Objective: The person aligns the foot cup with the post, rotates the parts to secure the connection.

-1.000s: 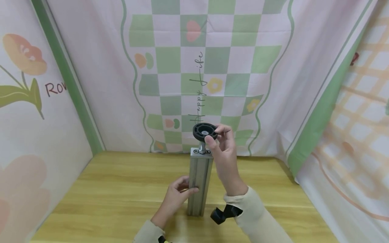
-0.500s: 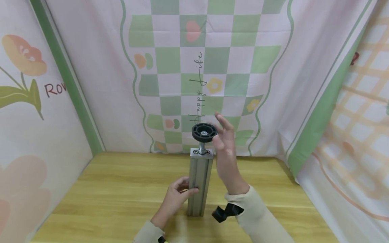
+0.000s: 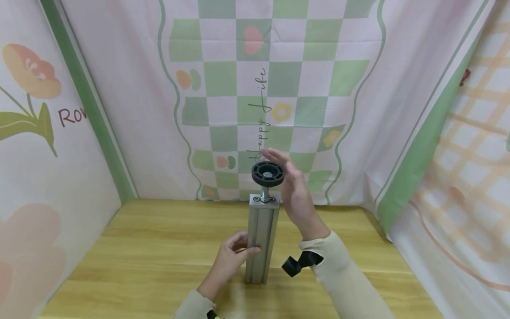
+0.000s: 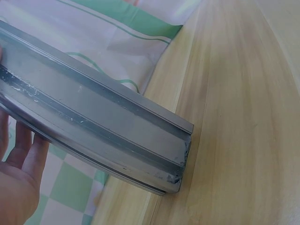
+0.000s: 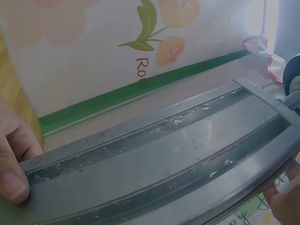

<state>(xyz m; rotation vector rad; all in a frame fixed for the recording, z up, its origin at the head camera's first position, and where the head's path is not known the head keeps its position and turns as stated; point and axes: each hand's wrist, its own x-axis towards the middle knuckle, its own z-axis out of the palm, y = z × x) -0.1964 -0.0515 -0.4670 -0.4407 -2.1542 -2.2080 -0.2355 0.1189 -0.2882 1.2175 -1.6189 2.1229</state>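
Observation:
A grey aluminium profile (image 3: 261,235) stands upright on the wooden table. My left hand (image 3: 232,253) grips it at mid-height, thumb across the front; its fingers lie along the far side in the left wrist view. On the profile's top plate, a steel threaded stem (image 3: 264,193) carries a round black levelling foot (image 3: 268,182), cup side up. Right beside the foot is my right hand (image 3: 298,197), fingers stretched out along its right and far side. In the right wrist view, part of the foot (image 5: 293,75) shows at the right edge.
The yellow wood-grain table (image 3: 159,248) extends round the profile. Printed fabric hangs close behind it as a checked curtain (image 3: 255,84), with more cloth on both sides. A black wrist camera (image 3: 296,265) sticks out from my right cuff.
My right hand has let go of the levelling foot's rim, straightened its fingers and swung them round to the far side. My left hand and the profile have stayed put.

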